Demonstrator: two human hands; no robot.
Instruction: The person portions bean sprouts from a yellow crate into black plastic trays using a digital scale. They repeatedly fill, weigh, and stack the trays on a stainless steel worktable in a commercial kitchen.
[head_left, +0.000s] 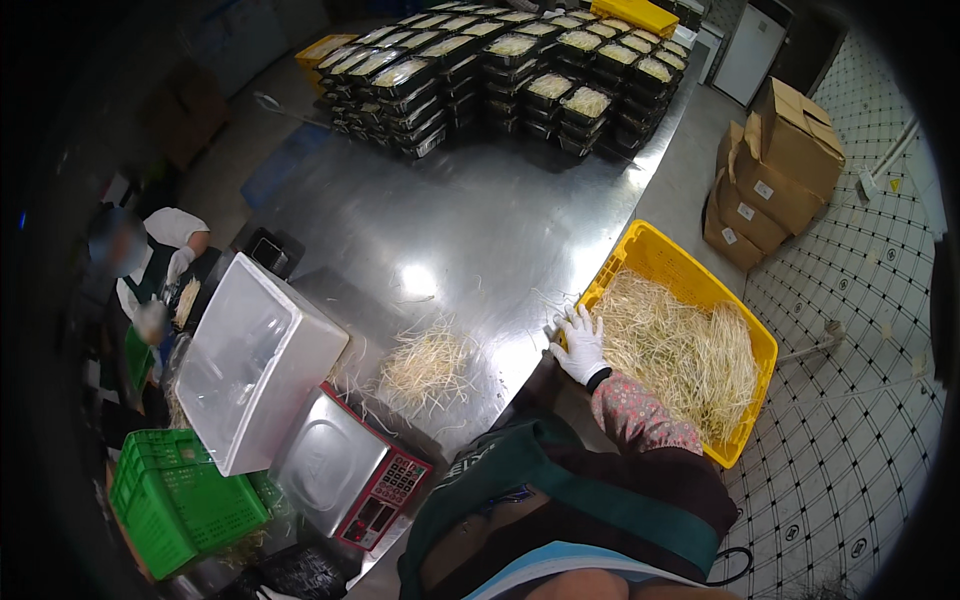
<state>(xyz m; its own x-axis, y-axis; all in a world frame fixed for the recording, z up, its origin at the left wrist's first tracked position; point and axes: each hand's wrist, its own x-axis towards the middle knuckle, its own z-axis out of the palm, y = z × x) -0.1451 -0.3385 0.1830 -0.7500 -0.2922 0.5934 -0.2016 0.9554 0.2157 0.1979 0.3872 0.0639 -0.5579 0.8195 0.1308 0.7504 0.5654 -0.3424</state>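
Observation:
My right hand (581, 346), in a white glove, rests with spread fingers on the near left edge of a yellow plastic crate (764, 349). Pale bean sprouts (675, 337) cover the crate's bottom in a thick layer. A loose heap of sprouts (426, 367) lies on the steel table (480, 202), to the left of that hand. Left of the heap stands a digital scale (330, 457) with a bare metal pan and a red keypad housing. My left hand is out of view; a white scrap at the bottom edge is too cut off to identify.
A white foam box (289, 367) stands beside the scale, near a green crate (180, 495). Stacked black trays of sprouts (450, 64) fill the table's far end. A gloved co-worker (169, 255) handles sprouts at left. Cardboard boxes (780, 176) stand on the floor at right.

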